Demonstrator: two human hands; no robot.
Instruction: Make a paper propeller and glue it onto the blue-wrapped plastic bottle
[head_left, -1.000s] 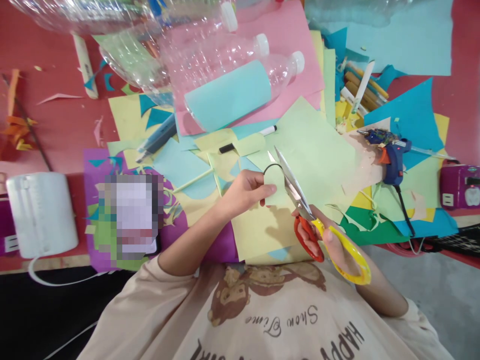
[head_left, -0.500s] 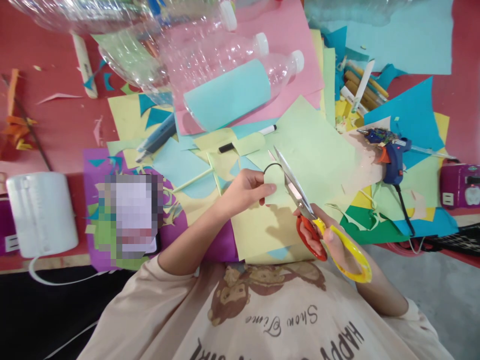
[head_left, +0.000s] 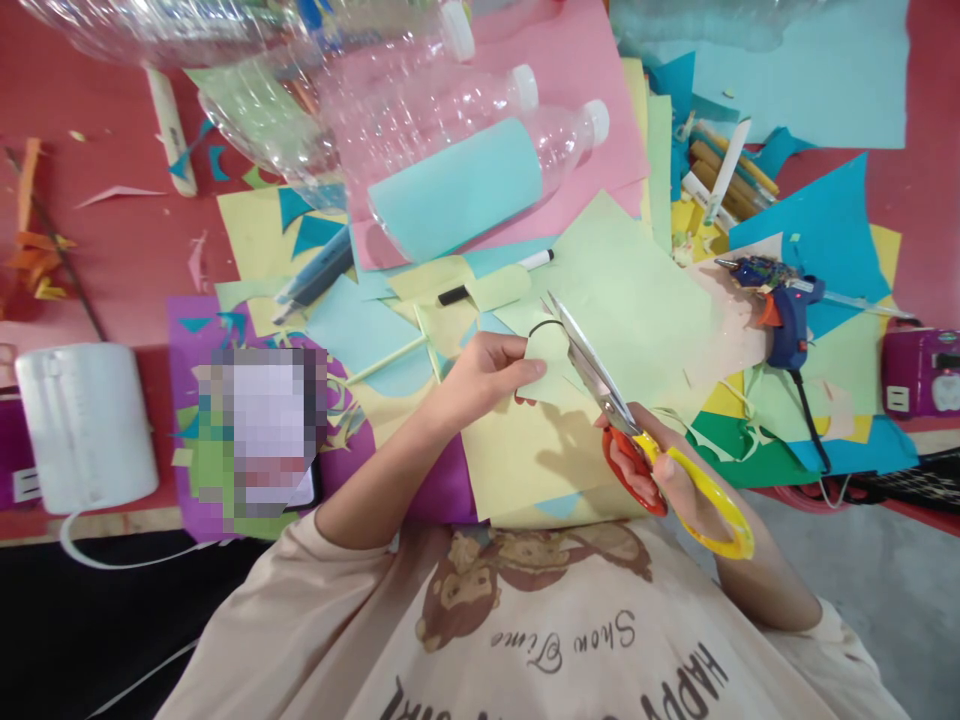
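Note:
My left hand (head_left: 499, 375) pinches a small pale green piece of paper (head_left: 549, 362) with a dark curved line along its top edge. In my right hand (head_left: 660, 470) is a pair of scissors (head_left: 619, 410) with one red and one yellow handle loop. The blades point up and left and lie at the right edge of the small paper, nearly closed. Beneath them spreads a pale yellow sheet (head_left: 517, 470), and a larger light green sheet (head_left: 622, 290) lies beyond. A black marker with a white end (head_left: 454, 295) rests just above my left hand, partly under a paper scrap.
A bottle wrapped in light blue paper (head_left: 457, 190) lies among other clear bottles at the back. On the right are a blue glue gun (head_left: 787, 310) and a purple box (head_left: 919, 370). A white device (head_left: 86, 430) and a blurred phone (head_left: 270, 430) sit on the left.
My right hand and the scissors have shifted slightly right and down, and the blades have come closer together. My left hand has moved a little left and up with the small paper.

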